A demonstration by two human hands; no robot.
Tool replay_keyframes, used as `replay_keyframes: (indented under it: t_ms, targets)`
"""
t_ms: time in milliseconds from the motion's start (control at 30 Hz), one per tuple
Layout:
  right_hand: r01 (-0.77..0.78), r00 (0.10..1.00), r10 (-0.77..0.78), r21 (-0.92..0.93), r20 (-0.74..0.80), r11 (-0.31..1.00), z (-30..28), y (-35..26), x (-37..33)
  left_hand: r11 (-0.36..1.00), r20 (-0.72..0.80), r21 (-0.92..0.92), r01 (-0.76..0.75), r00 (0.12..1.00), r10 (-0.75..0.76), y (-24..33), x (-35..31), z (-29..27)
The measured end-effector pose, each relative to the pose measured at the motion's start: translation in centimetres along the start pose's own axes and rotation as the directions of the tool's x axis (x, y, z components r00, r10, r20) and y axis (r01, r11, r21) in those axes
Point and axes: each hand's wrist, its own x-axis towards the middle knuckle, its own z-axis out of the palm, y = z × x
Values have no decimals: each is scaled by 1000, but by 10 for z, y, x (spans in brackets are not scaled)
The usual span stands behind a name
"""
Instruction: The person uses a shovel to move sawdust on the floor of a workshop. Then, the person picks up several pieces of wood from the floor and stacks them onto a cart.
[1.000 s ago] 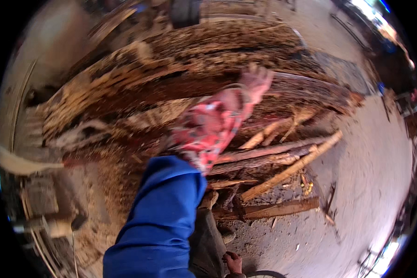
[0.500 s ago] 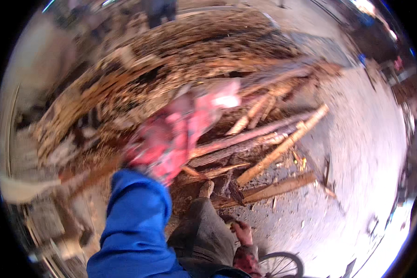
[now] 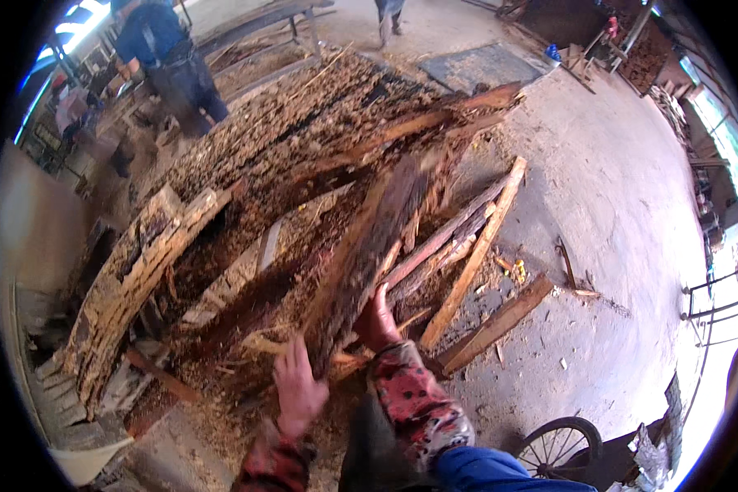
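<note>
Brown slab (image 3: 354, 266) | left hand (image 3: 298, 387), right hand (image 3: 377, 322) at lower edges | grip unclear | floor (image 3: 623, 221) rightward

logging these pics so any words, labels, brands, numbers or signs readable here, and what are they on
None: no lettering can be read on the rough wooden slab, the pale pole, the spoked wheel or the red patterned sleeves. Background items are too small or blurred to tell.

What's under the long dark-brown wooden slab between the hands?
The slab hides what's directly beneath; loose brown wood debris shows at left, a straight pale wooden pole at right.
</note>
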Motion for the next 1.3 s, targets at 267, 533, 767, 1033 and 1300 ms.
replay_keyframes:
  t_ms: [267, 533, 767, 1033, 1300]
  targets:
    - [-60, 998, 55, 212, 29, 975, 37, -10, -45, 992, -115, 62, 113, 988, -106, 46, -41, -21]
    - [327, 945, -328, -67, -6, 943, 32, -101, -132, 898, -57, -413, -150, 989, 139, 88, -37, -50]
    - [362, 897, -438, 469, 60, 806, -17, -85, -157, 758, 559, -642, 115, 746, 361, 103, -34, -31]
    - [758, 602, -798, 297, 24, 581, 1, -143, -293, 888, 784, -459, -21, 461, 416, 128, -27, 40]
    - [976, 215, -889, 122, -404, 180, -22, -146, -437, 871, 868, -435, -229, 150, 473, 169, -46, 87]
